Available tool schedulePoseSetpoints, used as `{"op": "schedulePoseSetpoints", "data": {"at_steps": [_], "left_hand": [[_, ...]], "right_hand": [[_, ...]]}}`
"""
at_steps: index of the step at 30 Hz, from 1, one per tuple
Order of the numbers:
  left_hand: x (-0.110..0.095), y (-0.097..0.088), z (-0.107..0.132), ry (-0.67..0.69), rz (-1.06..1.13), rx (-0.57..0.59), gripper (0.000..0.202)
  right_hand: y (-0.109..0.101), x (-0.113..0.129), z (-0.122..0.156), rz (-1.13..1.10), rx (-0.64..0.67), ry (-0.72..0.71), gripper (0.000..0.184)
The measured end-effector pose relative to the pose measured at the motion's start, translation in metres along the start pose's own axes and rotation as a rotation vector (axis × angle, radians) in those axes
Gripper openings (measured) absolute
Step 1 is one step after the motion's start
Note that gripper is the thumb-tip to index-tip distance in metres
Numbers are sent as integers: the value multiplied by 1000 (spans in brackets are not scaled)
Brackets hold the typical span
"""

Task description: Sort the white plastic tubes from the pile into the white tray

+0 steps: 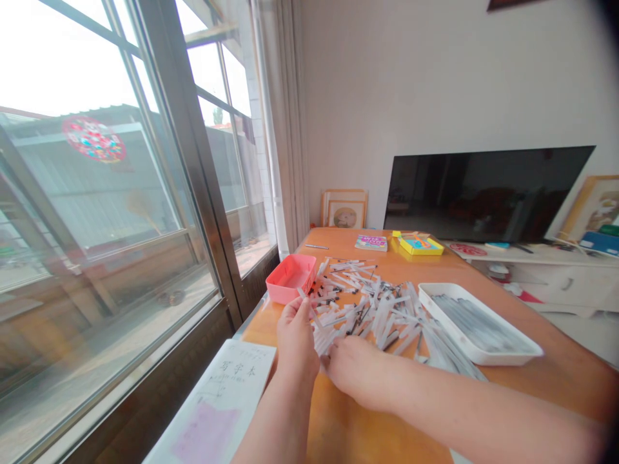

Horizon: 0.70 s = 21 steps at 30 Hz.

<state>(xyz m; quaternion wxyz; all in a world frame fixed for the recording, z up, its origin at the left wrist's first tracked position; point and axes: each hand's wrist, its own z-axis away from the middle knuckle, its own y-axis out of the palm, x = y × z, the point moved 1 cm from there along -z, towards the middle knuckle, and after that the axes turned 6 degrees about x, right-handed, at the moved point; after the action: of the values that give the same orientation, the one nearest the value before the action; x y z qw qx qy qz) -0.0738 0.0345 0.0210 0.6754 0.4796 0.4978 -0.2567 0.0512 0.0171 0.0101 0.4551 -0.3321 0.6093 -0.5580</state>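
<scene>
My left hand (294, 325) is closed in a pinch near the front of a pink box (291, 277). From its fingertips sticks up a small translucent white pen part (302, 294). My right hand (355, 366) lies low at the near edge of a loose pile of pen parts (358, 293), its fingers curled down. What those fingers grip, if anything, is hidden. White translucent barrels and caps, mixed with black pieces, make up the pile. To its right, a white tray (512, 357) contains a row of greyish slender tubes.
A notebook (242, 361) with handwritten characters lies at the near left, beside the window. Farther back on the wooden table (333, 425) are a pen (316, 247), a colourful booklet (371, 243) and a yellow box (420, 246). A television (483, 193) stands behind.
</scene>
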Motion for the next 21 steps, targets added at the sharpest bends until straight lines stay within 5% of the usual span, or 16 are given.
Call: {"op": "schedulePoseSetpoints", "data": {"at_steps": [4,12,17,21], "left_hand": [[-4,-1,-2,-40,37,-42,29],[-6,-3,-2,-37,68,-50,33],[-3,-2,-2,-41,56,-4,30],[3,4,7,-147,29,160,27]], "right_hand": [[-4,-1,1,152,117,-76,29],[-13,-6,29,-76,-142,21,26],[-25,-19,50,-426,-508,352,18],[-23,-36,70,-941,-811,712,3]]}}
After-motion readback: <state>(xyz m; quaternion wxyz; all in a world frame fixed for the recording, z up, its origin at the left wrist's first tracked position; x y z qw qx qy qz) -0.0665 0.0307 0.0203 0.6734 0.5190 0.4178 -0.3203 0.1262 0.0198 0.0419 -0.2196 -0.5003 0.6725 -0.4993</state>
